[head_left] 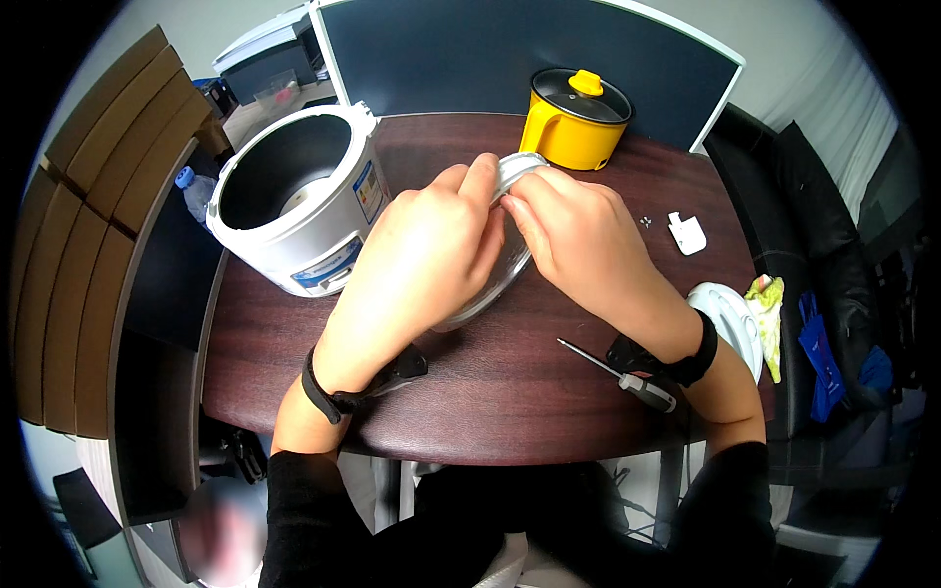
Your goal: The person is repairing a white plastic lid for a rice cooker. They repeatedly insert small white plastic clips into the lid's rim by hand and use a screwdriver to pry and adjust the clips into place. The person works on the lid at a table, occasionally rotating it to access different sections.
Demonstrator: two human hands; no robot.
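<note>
Both my hands are together over the middle of the table, on a round, shiny disc with a pale rim that looks like a lid (512, 257). The fingers of my left hand (431, 245) are closed at its far edge, and they hide much of the disc. Close beside them, my right hand (588, 235) pinches the same pale rim with thumb and fingers. To the left stands a white rice cooker body (338, 230) without a lid, its dark inside showing. A screwdriver (632, 382) with a grey and black handle lies near my right wrist.
On the dark wood table (480, 412), a yellow pot (573, 142) with a glass lid stands at the back. Small screws (645, 222) and a white plastic piece (688, 234) lie right, past a white round part (727, 318) and a yellow-green cloth (767, 318). A divider (441, 59) bounds the far side.
</note>
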